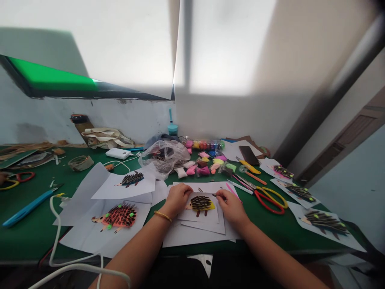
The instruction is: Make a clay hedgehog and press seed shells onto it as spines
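Observation:
In front of me a hedgehog picture, yellow with rows of dark spikes that look like sunflower seeds, lies on a small stack of white paper. My left hand has its fingers closed at the picture's upper left corner, by the hedgehog's snout. Between the thumb and fingertips of my right hand is a small dark seed, just above the picture's right side. A loose seed lies on the paper beyond the picture.
Red and yellow scissors, a yellow cutter and a phone lie right. Clay packets and a plastic bag sit behind. Finished hedgehog sheets flank me. A white cable crosses the left front edge.

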A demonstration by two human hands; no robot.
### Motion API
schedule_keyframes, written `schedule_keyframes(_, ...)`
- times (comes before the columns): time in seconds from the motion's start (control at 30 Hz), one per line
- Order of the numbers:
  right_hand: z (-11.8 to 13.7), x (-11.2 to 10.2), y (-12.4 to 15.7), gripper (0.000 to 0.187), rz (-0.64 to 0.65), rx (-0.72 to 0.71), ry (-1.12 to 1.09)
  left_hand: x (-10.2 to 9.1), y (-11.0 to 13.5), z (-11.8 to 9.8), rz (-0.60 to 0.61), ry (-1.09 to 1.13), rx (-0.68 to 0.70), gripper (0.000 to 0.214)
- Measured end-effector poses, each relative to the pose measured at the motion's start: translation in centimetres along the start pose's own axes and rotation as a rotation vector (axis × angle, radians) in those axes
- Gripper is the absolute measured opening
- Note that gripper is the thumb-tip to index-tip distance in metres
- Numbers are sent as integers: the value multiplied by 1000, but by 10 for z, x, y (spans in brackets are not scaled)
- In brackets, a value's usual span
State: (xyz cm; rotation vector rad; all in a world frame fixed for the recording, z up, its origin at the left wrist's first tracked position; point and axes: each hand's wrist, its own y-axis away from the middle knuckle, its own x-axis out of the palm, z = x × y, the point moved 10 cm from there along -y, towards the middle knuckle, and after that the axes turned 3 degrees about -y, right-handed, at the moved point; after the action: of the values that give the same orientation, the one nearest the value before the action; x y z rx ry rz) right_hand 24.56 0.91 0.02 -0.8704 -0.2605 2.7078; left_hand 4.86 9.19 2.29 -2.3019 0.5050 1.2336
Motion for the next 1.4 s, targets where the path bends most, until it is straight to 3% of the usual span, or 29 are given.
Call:
schedule_keyframes(0.7,1,-6,-7,15,-57,-35,-38,-4,-1,1,-21,116,-29,21)
schedule_keyframes(1.03,-2,-2,-12,14,-24,29,0,-2,2,-10,25,28,15,20)
schedule_keyframes(1.4,0,2,-9,11,-18,-13,51,-2,4,-12,12,-84,-2,18)
